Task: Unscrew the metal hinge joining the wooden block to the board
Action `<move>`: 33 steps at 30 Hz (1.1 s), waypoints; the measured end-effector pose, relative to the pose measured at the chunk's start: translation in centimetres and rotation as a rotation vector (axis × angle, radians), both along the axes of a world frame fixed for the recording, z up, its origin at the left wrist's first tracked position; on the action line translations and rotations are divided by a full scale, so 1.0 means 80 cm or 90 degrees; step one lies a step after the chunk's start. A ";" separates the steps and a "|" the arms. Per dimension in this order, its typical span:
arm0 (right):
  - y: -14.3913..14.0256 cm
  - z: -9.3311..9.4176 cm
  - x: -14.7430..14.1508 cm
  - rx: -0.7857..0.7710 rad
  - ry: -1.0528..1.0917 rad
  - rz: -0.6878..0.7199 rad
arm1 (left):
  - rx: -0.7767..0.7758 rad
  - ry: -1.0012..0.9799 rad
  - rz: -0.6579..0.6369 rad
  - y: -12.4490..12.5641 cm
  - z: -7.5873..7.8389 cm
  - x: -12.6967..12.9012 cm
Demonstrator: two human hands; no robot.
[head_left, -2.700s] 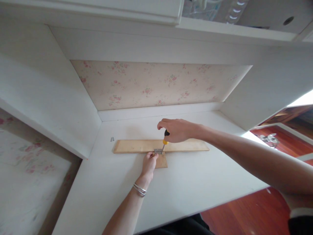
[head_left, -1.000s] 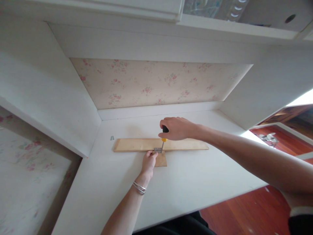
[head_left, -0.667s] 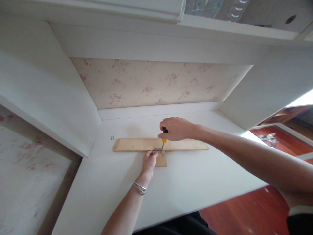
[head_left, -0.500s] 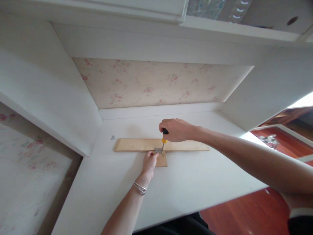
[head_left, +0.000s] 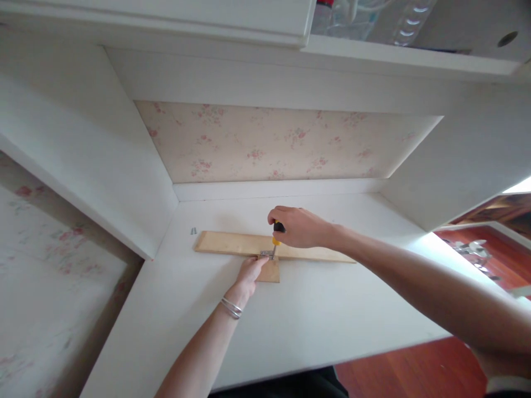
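Observation:
My right hand [head_left: 302, 227] is closed around the black and yellow handle of a screwdriver [head_left: 276, 240]. Its shaft points down, with the tip at the right end of a small metal hinge [head_left: 266, 254]. The hinge sits where a long, pale wooden board [head_left: 230, 243] meets a short wooden board [head_left: 270, 272]. My left hand [head_left: 248, 275], with bracelets on its wrist, grips the short board's left side, thumb by the hinge. Its other fingers are partly hidden. A few small screws [head_left: 193, 231] lie beyond the long board's left end.
The boards lie on a white desk surface [head_left: 332, 309] with a side panel [head_left: 83, 127] at left and another at right. Overhead runs a white cabinet [head_left: 207, 19] whose open section holds clear plastic items. Floral wallpaper [head_left: 253, 143] covers the back. Red flooring [head_left: 406, 370] shows below the front edge.
The long board has turned slightly, its right end nearer me. My left hand has shifted a little, its thumb lying flatter by the hinge. The right hand's grip on the screwdriver has rotated slightly.

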State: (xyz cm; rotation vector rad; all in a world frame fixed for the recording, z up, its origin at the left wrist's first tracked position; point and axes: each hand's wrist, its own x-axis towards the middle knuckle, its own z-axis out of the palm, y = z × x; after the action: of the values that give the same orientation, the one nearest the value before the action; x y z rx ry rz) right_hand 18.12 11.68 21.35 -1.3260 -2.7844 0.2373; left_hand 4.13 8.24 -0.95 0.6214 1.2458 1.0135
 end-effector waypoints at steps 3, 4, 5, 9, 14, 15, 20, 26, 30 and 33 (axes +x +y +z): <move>0.000 -0.005 0.007 -0.007 0.047 -0.003 | -0.057 -0.038 -0.028 0.004 0.007 0.001; 0.000 -0.007 0.010 -0.008 0.061 -0.010 | -0.055 -0.035 -0.023 0.004 0.008 0.002; 0.001 -0.009 0.012 -0.009 0.072 -0.023 | -0.056 -0.035 -0.021 0.004 0.009 0.002; 0.001 -0.016 0.023 0.005 0.072 -0.104 | -0.036 -0.015 -0.005 0.001 0.012 0.008; -0.005 -0.021 0.035 0.038 0.080 -0.099 | -0.016 0.034 0.023 -0.003 0.010 0.016; -0.007 -0.021 0.037 0.039 0.087 -0.092 | -0.016 0.032 0.023 -0.003 0.009 0.016; -0.010 -0.027 0.042 0.042 0.110 -0.115 | -0.014 0.044 0.021 -0.001 0.001 0.014; -0.006 -0.030 0.041 0.045 0.112 -0.136 | -0.007 0.071 0.022 -0.003 0.004 0.016; -0.003 -0.021 0.033 0.029 0.077 -0.095 | -0.010 0.069 0.030 -0.003 0.006 0.017; 0.002 -0.016 0.022 0.034 0.038 -0.130 | -0.004 0.070 0.034 -0.002 0.005 0.016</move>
State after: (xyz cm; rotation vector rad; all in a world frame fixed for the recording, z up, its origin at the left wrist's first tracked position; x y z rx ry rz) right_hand 19.91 11.88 20.04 -1.5496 -2.5632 0.1872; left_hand 5.42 8.07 -0.53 0.6491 1.3679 1.0303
